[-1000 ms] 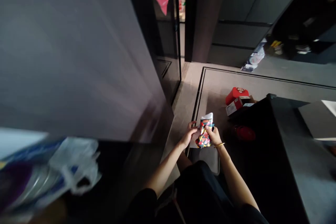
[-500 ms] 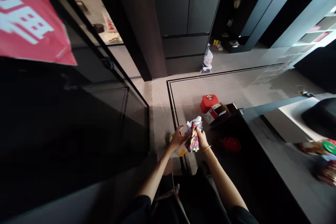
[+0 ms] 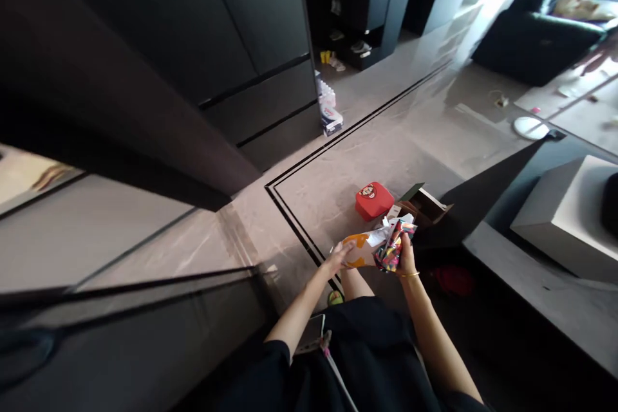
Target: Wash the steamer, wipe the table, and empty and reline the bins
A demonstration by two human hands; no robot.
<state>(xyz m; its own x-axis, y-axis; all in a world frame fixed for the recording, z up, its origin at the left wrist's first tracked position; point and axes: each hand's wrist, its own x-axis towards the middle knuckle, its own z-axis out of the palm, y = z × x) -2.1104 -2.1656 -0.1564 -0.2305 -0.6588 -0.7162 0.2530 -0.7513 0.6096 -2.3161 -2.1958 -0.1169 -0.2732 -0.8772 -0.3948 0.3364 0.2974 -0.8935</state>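
Observation:
My left hand [image 3: 339, 259] pinches the near end of an orange-and-white packet [image 3: 356, 251], which lies across toward my right. In my right hand [image 3: 406, 254] is a crumpled, multicoloured shiny wrapper [image 3: 390, 250], with the thumb on its upper side. Crumpled white paper or plastic [image 3: 381, 234] sticks out beside the wrapper, touching both packets; where one ends and the other begins I cannot tell. Both hands hang over the floor, in front of my dark clothing. Just beyond them stands a red box [image 3: 379, 205] with a round face picture, beside an open cardboard box [image 3: 422, 207].
A grey counter [image 3: 521, 270] carrying a white box-shaped appliance [image 3: 570, 212] runs along my right. Dark cabinets [image 3: 270, 96] rise ahead, with packs of goods [image 3: 331, 119] at their corner. A dark door [image 3: 168, 328] is at lower left. A green slipper [image 3: 335, 298] shows below my hands.
My view has turned to the right. My left hand, formerly with fingers spread beside the wrapper, now grips the orange-and-white packet. My right hand keeps hold of the multicoloured wrapper.

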